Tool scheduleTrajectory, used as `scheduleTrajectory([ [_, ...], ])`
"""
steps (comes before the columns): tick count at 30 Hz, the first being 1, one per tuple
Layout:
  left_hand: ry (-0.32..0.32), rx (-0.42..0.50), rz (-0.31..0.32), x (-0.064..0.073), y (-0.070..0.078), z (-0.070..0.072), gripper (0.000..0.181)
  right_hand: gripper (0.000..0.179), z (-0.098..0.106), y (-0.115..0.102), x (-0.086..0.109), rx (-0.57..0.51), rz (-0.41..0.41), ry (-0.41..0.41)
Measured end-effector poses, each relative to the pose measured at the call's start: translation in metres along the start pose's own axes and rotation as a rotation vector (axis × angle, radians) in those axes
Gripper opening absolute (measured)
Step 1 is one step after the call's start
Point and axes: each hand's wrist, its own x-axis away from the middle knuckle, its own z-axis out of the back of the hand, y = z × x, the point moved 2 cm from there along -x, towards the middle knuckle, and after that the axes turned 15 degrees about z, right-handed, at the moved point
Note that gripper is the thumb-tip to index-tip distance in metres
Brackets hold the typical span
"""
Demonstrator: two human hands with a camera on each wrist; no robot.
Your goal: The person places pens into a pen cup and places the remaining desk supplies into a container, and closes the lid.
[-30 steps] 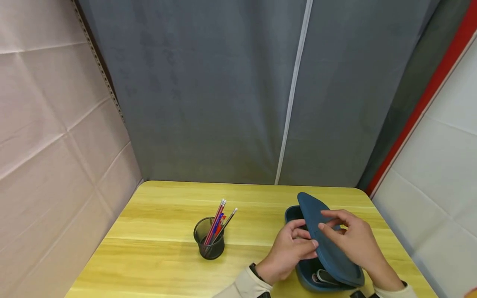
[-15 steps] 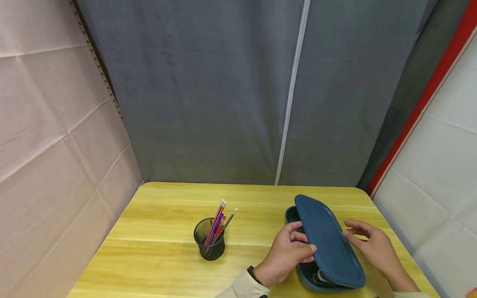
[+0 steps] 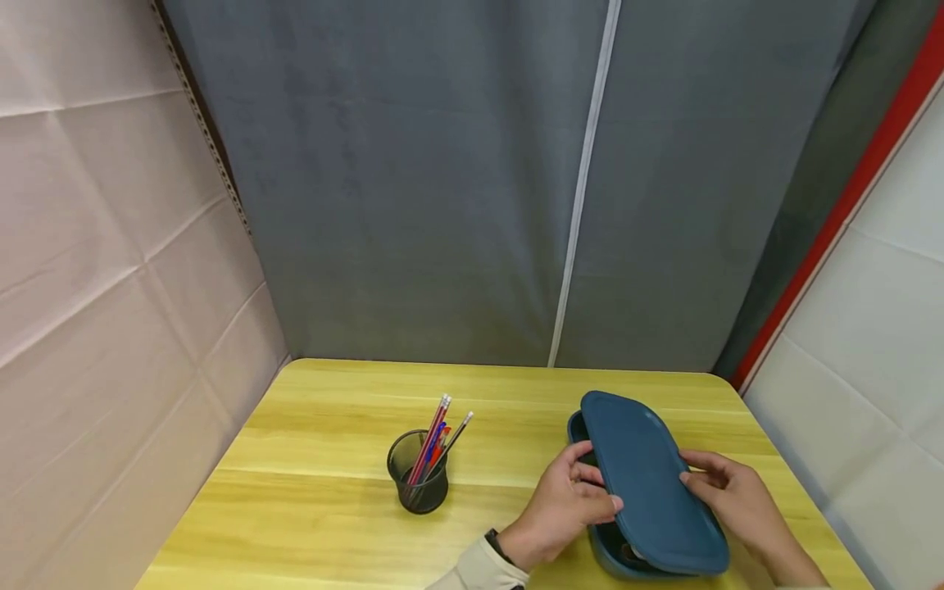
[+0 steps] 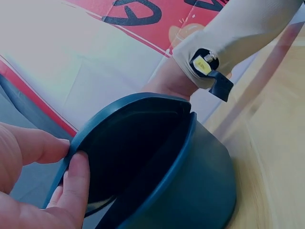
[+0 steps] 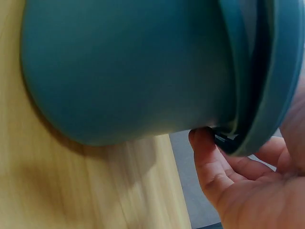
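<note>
An oblong dark blue box (image 3: 610, 564) stands at the right of the table, its lid (image 3: 652, 483) tilted over it. On the left side the lid is raised, leaving a gap into the dark inside. My left hand (image 3: 564, 510) pinches that raised edge between thumb and fingers, as the left wrist view shows close up at the lid rim (image 4: 66, 160). At the opposite edge, my right hand (image 3: 741, 501) pinches the lid with thumb and forefinger. In the right wrist view one fingertip (image 5: 202, 140) lies against the box wall (image 5: 128, 76), just under the rim. The box's contents are mostly hidden.
A black mesh pen cup (image 3: 418, 492) holding several pencils and pens stands left of the hands. The wooden table (image 3: 310, 459) ends at a grey curtain (image 3: 413, 205) behind, with pale cloth walls (image 3: 111, 246) on both sides.
My right hand has moved off the top of the lid to its right edge and now pinches it there. The lid has tipped down flatter over the box; my left hand keeps its pinch.
</note>
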Motion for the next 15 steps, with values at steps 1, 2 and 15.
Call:
scheduleTrajectory([
  [1, 0.005, -0.013, -0.002, 0.0, 0.0, 0.001, 0.087, 0.062, 0.001, 0.0, 0.0, 0.008, 0.002, 0.0],
  [2, 0.008, -0.027, -0.003, 0.0, -0.001, 0.003, 0.088, 0.061, 0.001, -0.001, 0.0, 0.016, 0.005, 0.0],
  [15, 0.065, -0.135, -0.001, -0.002, -0.009, 0.016, 0.091, 0.054, 0.006, -0.009, -0.002, 0.158, 0.053, -0.006],
])
